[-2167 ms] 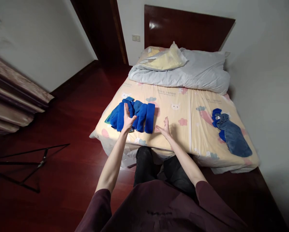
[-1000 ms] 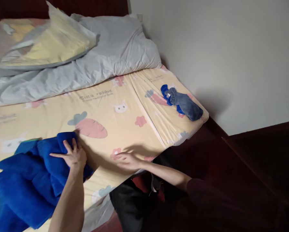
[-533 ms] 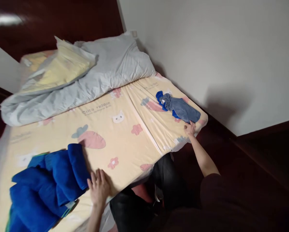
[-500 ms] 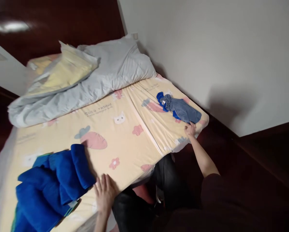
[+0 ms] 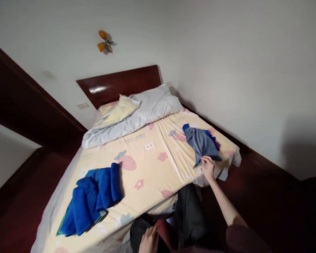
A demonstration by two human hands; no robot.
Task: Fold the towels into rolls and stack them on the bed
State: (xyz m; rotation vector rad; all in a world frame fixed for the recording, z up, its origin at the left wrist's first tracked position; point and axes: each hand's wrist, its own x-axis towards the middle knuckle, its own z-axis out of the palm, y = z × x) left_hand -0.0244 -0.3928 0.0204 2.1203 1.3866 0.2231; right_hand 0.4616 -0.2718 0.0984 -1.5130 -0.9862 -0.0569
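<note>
My right hand pinches the near corner of a grey-blue cloth that lies near the right edge of the bed, on top of darker blue and purple cloths. Down at the bottom of the view, my left hand rests against my dark trousers, holding nothing. A pile of bright blue folded towels lies on the left side of the yellow cartoon-print sheet, away from both hands.
A grey duvet with a yellow pillow is bunched at the dark wooden headboard. A white wall runs along the bed's right side. Dark red wooden floor surrounds the bed. A wall lamp hangs above.
My left hand left the blue towels and dropped to my lap. My right hand reached to the grey-blue cloth and took hold of its corner. The view swung right and tilted.
</note>
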